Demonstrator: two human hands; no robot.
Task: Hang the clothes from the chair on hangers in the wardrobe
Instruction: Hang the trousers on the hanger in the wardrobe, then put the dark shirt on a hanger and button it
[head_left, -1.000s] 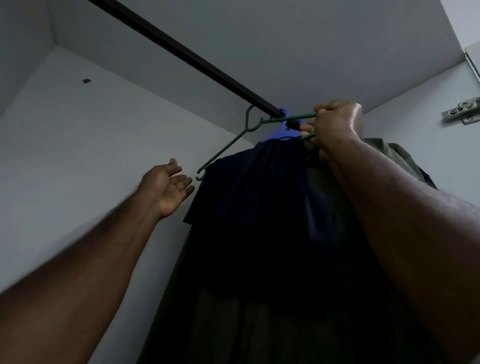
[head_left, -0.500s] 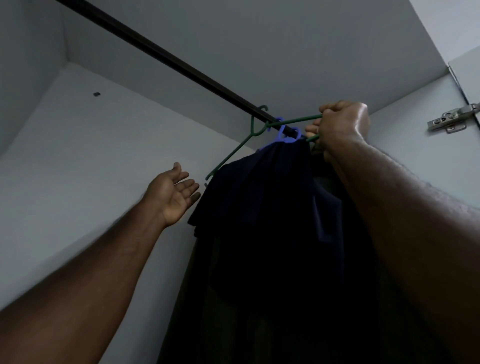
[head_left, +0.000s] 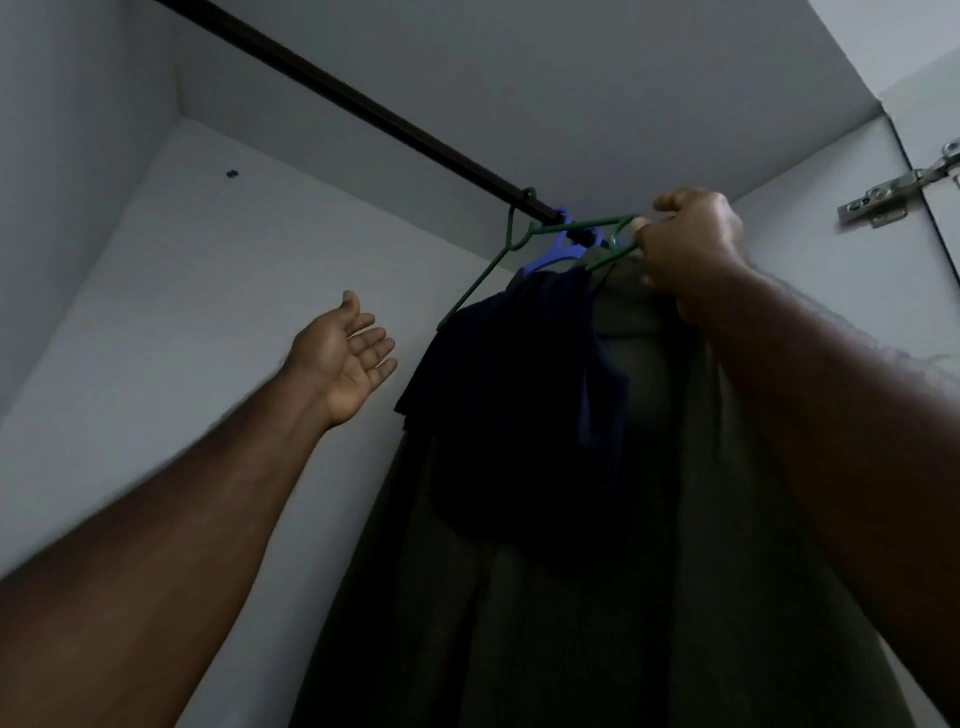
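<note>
Your right hand (head_left: 691, 249) pinches the thin, springy green hanger (head_left: 483, 275) by its end, left hand (head_left: 340, 358) spread empty; grip nearer the hook.

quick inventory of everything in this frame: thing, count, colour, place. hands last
wardrobe rail: 1, dark brown, runs from top left down to the hangers at centre
green hanger: 1, green, hook over the rail, right end gripped by the right hand
blue hanger: 1, blue, on the rail just behind the green one
dark navy garment: 1, navy, hanging below the hangers, centre
olive garment: 1, dark olive, long, hanging behind and right of the navy one
door hinge: 1, silver metal, upper right on the wardrobe side
wardrobe walls: white, all round
left hand: open, palm up, left of the clothes, touching nothing
right hand: curled round the green hanger's right end
</note>
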